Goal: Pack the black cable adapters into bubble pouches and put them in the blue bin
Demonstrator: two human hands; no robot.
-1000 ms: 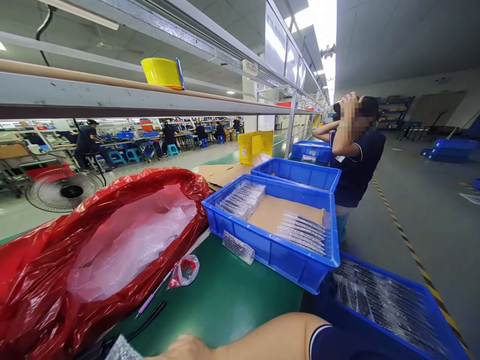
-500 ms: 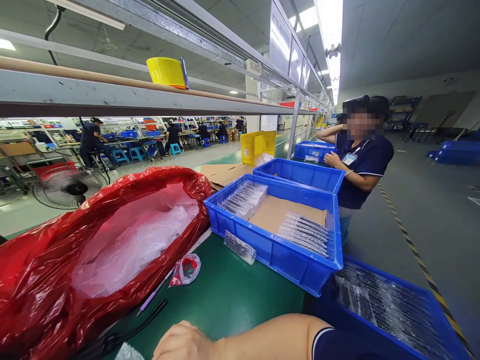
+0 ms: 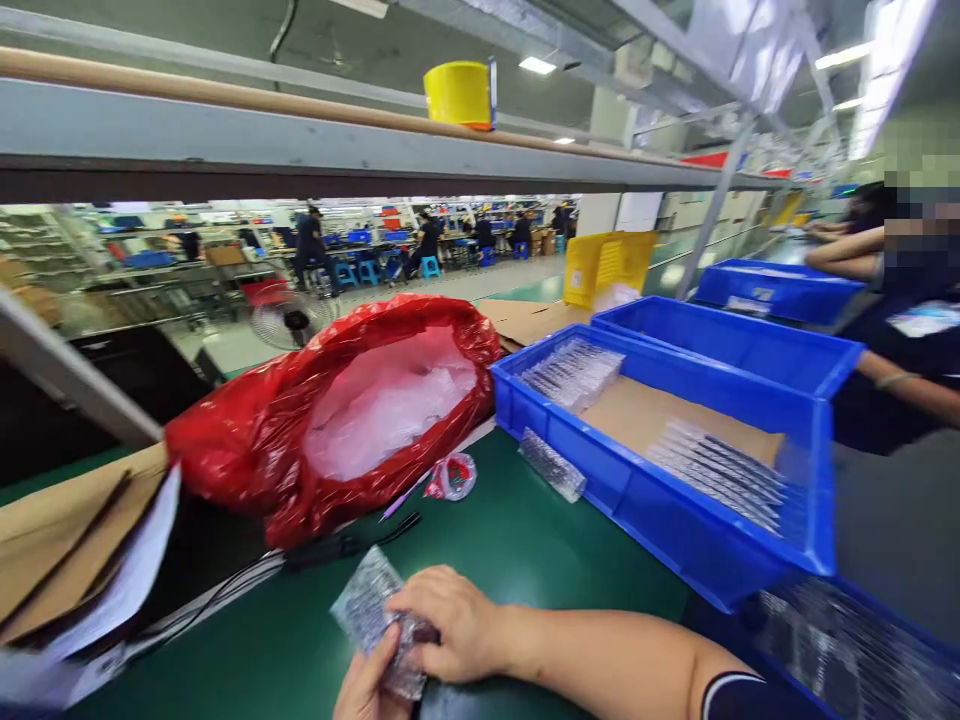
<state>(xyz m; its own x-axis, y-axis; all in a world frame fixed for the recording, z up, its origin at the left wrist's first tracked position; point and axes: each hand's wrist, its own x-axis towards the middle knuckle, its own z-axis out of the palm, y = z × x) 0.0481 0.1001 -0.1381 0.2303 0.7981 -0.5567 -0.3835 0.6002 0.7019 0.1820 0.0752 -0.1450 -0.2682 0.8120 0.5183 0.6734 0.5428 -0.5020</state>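
Note:
Both my hands meet at the bottom centre over the green table point(image 3: 480, 560). My right hand point(image 3: 450, 625) is closed on a clear bubble-wrap packet point(image 3: 371, 610), thumb pinching its right side. My left hand point(image 3: 367, 685) comes up from the bottom edge and grips the packet's lower part; only some of its fingers show. A large red plastic bag point(image 3: 300, 430) with clear packing film inside lies just beyond the hands. To the right stands a blue bin point(image 3: 675, 510) with rows of clear packets on a cardboard sheet.
A loose packet point(image 3: 551, 465) leans on the bin's front wall. A small red-and-clear bag point(image 3: 452, 476), a purple pen point(image 3: 405, 495) and a black cable point(image 3: 337, 548) lie by the red bag. Cardboard and paper point(image 3: 67, 560) sit left. More blue bins point(image 3: 772, 290) and a co-worker point(image 3: 900, 300) are at right.
The view has swung left and down. My right hand moved from resting at the table's edge onto the packet, my left hand came into view, and the co-worker's arms lowered.

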